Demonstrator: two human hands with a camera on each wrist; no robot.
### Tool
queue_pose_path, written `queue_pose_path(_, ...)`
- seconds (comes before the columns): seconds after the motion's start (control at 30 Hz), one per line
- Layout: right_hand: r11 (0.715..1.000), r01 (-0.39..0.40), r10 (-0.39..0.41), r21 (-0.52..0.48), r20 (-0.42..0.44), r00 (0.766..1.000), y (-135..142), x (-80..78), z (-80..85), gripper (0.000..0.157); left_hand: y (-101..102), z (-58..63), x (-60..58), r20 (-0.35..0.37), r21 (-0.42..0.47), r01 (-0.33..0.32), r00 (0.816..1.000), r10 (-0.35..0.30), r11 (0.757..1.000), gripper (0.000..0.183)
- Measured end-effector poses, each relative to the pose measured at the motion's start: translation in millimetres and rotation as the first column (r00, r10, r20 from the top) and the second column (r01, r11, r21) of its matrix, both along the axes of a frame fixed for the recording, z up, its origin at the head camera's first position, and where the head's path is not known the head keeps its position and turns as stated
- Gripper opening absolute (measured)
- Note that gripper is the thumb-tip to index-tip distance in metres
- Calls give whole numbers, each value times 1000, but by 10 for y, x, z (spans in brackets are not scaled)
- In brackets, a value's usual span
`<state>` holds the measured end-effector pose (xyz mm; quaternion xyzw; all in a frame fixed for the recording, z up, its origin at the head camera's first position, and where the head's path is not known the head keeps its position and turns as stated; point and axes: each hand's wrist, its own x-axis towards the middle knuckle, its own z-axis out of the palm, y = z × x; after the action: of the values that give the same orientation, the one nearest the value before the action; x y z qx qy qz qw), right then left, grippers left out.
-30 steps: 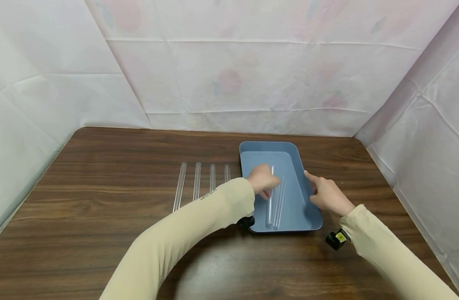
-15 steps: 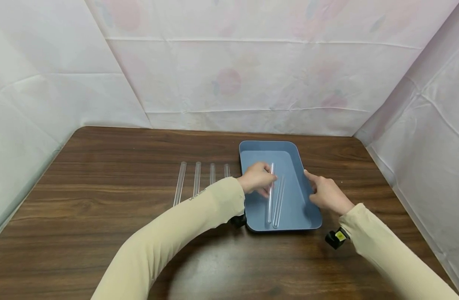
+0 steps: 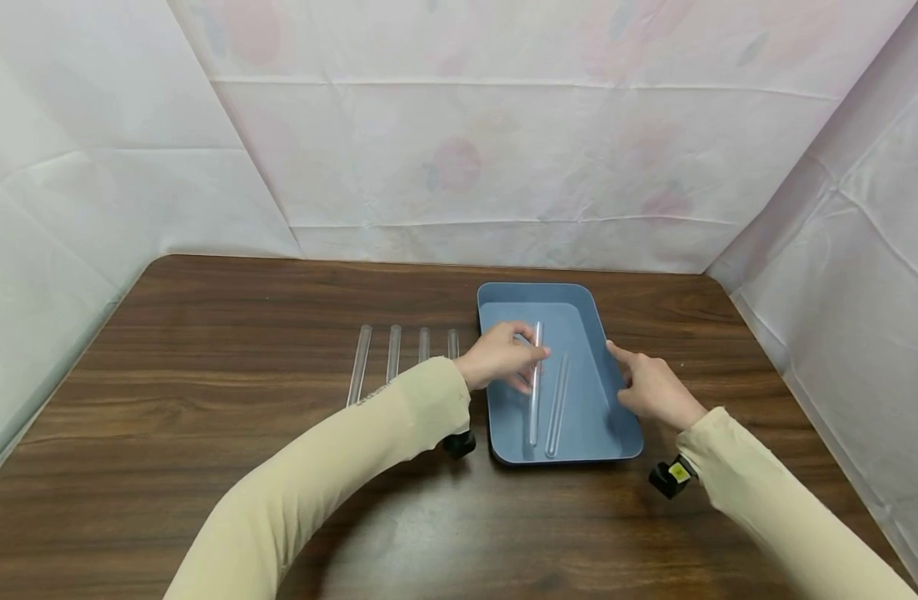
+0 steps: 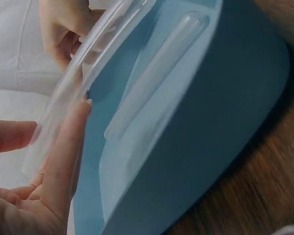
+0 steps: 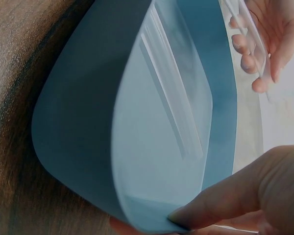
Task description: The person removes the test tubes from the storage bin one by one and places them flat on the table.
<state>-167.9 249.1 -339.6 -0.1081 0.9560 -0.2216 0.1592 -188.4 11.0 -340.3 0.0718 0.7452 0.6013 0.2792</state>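
Observation:
My left hand (image 3: 500,357) pinches a clear test tube (image 3: 535,417) between thumb and fingers over the left half of a blue-grey tray (image 3: 597,417). In the left wrist view this tube (image 4: 63,98) slants above the tray. A second test tube (image 3: 558,408) lies on the tray floor, its rounded end toward the near side; the right wrist view shows that tube (image 5: 174,88) too. At the tray's right wall, my right hand (image 3: 657,392) grips the rim, with the thumb (image 5: 225,203) pressed to the inner face and fingers partly hidden behind the wall.
Left of the tray, several clear tubes (image 3: 360,367) lie in a row on the dark wood table (image 3: 204,433), partly covered by my left sleeve (image 3: 339,467). A pale patterned cloth (image 3: 459,125) hangs along the table's back edge, and more cloth (image 3: 856,292) hangs at the right.
My left hand has drawn back to the left, raising the held test tube away from the one in the tray. The right hand stays on the rim.

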Motion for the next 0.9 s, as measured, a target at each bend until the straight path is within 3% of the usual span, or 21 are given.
queue_pose_path(0.2,1000,3,-3,-4,12,1000,1,9,10,77,-145,-3,-1,-29,-1,-13,1000,13,1000,34)
queue_pose_path(0.6,1000,14,-14,-5,19,1000,-3,22,16,77,-346,28,34,-47,22,-5,999,6,1000,29)
queue_pose_path(0.9,1000,19,-19,-4,27,999,-14,33,24,77,-547,39,5,-55,41,-35,998,37,999,30)
